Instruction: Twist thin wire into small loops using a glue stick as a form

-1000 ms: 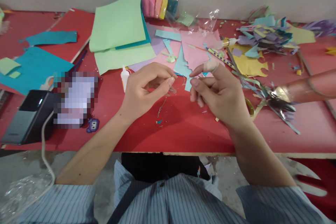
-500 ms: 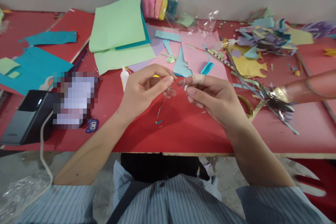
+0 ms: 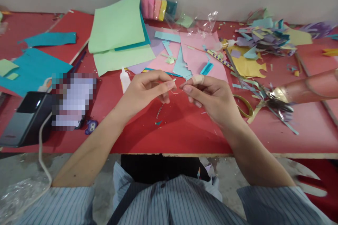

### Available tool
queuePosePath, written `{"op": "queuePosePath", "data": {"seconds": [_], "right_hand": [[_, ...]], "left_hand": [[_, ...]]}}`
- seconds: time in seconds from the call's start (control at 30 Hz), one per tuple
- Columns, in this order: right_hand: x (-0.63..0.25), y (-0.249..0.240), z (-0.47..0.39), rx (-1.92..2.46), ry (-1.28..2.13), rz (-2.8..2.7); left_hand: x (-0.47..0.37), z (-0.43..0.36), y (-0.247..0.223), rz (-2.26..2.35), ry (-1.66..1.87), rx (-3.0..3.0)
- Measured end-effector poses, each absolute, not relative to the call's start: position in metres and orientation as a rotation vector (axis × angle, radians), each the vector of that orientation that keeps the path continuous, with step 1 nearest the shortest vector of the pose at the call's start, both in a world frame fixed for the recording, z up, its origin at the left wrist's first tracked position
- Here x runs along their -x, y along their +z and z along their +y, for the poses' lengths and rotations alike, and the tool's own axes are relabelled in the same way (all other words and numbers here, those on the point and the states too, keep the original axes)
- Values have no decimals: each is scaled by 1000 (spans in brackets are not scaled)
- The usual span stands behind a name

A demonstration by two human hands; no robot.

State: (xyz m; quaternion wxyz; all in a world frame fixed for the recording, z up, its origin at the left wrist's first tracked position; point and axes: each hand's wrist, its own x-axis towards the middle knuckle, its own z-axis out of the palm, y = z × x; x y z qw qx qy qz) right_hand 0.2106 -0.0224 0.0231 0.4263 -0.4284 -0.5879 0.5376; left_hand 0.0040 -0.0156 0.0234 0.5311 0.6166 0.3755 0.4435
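Note:
My left hand (image 3: 154, 88) is closed in a pinch, thumb against forefinger, on a thin pale loop of wire or thread (image 3: 175, 93). The loop curves across the small gap to my right hand (image 3: 204, 89), whose thumb and forefinger pinch its other side. A bandage (image 3: 198, 79) wraps the right forefinger. Below my left fingers hangs a short metal chain with a small end ring (image 3: 158, 111); how it joins the loop is hidden. A small teal paper scrap (image 3: 158, 123) lies beneath it on the red tabletop (image 3: 169, 139).
A white glue bottle (image 3: 125, 80) stands beside my left hand. Right of my right hand lie a tape roll (image 3: 250, 107) and paper strips. Green sheets (image 3: 118, 24) and pink paper (image 3: 200, 52) are behind. At left sit a phone (image 3: 75, 100) and a dark device (image 3: 27, 119).
The thin loop now shows as a rounder curve between my hands. My right fingertips have closed together on it, and my right hand has shifted slightly left.

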Motion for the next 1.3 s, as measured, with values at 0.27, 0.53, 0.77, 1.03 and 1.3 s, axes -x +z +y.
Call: {"op": "queuePosePath", "data": {"seconds": [0.27, 0.53, 0.77, 1.03, 1.3], "right_hand": [[-211, 22, -22, 1109, 1350, -1473], [-211, 21, -22, 1071, 1374, -1469], [-212, 21, -21, 1086, 1399, -1506], [-213, 23, -21, 981, 1548, -1492], [-214, 24, -22, 920, 1629, -1451]], "left_hand": [[2, -10, 24, 883, 984, -1487], [5, -9, 22, 896, 964, -1477], [7, -9, 20, 827, 924, -1371], [7, -10, 24, 698, 791, -1174], [9, -10, 22, 697, 817, -1191]]}}
